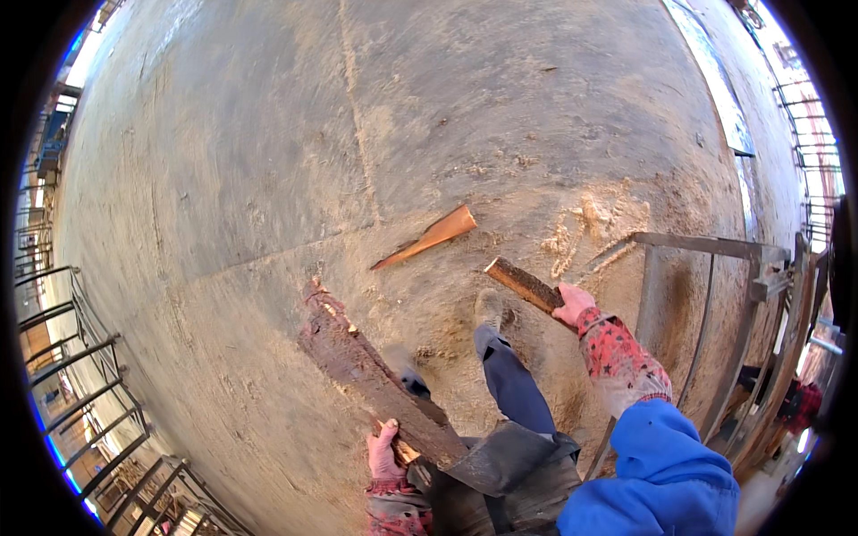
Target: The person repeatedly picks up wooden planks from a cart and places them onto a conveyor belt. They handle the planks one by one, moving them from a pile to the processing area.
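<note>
My left hand [385,452] is closed on the lower edge of a long, broad slab of wood [362,362] with dark reddish-brown bark. The slab slants up and to the left from my lap, its far end ragged and splintered. Out to the right, my right hand [573,305] grips the near end of a narrower bark-covered piece of wood [527,284], whose pale cut end points up and left. Beyond both hands a tapered orange-brown wood offcut [429,237] lies on the floor, touched by neither.
A metal frame [706,243] stands close by my right arm. Pale sawdust [599,219] is heaped on the concrete floor [250,179] ahead of it. Dark metal racks [85,375] line the left edge. Another person's red checked sleeve [800,406] shows at far right.
</note>
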Demonstrator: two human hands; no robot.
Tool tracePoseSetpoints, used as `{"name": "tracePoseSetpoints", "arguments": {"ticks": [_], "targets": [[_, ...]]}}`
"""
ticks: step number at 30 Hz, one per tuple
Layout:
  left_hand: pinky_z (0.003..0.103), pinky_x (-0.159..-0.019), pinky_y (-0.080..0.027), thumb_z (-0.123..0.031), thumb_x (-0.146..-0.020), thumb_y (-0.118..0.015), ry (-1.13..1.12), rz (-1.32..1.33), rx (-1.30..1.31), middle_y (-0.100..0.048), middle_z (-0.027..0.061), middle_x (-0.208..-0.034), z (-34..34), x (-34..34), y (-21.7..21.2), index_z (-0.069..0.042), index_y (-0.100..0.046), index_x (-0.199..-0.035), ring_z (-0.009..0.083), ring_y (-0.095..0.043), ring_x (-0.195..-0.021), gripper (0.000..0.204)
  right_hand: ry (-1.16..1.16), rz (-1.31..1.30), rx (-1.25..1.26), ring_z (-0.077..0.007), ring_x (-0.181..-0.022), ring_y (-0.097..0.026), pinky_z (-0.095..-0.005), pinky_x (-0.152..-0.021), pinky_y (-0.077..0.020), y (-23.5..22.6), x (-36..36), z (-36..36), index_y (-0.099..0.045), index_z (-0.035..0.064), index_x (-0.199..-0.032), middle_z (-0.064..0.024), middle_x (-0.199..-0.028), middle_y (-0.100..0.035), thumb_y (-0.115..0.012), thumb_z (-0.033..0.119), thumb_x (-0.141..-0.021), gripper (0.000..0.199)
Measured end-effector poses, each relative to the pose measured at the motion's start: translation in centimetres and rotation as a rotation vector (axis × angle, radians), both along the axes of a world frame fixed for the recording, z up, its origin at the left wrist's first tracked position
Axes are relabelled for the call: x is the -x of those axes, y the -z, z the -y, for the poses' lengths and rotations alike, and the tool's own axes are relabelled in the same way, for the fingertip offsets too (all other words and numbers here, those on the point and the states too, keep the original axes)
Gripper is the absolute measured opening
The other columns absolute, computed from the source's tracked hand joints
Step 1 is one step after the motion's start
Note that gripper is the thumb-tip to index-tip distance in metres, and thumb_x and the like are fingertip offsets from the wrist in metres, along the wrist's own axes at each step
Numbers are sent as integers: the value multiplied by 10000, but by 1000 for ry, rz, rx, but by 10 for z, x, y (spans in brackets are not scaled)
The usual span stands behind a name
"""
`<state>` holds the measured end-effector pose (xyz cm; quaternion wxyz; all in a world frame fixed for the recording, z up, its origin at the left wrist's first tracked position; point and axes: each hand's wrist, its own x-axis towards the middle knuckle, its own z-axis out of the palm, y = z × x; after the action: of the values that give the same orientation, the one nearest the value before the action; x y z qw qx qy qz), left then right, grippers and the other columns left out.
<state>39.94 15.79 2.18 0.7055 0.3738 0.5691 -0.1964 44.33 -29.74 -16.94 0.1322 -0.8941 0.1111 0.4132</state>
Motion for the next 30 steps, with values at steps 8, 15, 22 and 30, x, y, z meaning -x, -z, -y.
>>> {"name": "tracePoseSetpoints", "arguments": {"ticks": [8,15,22,30], "targets": [[375,-712,-551,-92,-778,-669,-21,-93,128,-613,126,-924,-30,-34,93,61,-470,-1115,240,-643,-790,420,-372,-117,76,-307,-958,-590,-527,-835,-415,136,-126,-116,-531,133,-1026,-106,-1016,-584,-679,196,-689,373],[382,-738,-536,-122,-742,-717,-107,-71,131,-612,134,-978,-60,-53,161,67,-430,-1203,252,-629,-837,574,-617,-155,8,-272,-1027,-574,-559,-897,-343,276,-170,-249,-560,188,-1085,-64,-1043,-595,-522,120,-830,267],[363,-775,-506,-152,-685,-734,-91,-105,19,-607,146,-1013,-78,-50,202,75,-475,-1157,248,-614,-870,584,-659,146,89,-281,-978,-527,-438,-780,-421,381,-175,-283,-546,153,-1049,-91,-973,-502,-549,120,-788,263],[393,-807,-508,-130,-704,-708,-84,-94,74,-588,151,-1064,-77,-59,221,37,-410,-1254,281,-606,-921,648,-648,-120,45,-313,-1089,-477,-439,-882,-418,381,-192,-268,-511,136,-1126,-81,-1107,-527,-777,248,-637,567]]}}
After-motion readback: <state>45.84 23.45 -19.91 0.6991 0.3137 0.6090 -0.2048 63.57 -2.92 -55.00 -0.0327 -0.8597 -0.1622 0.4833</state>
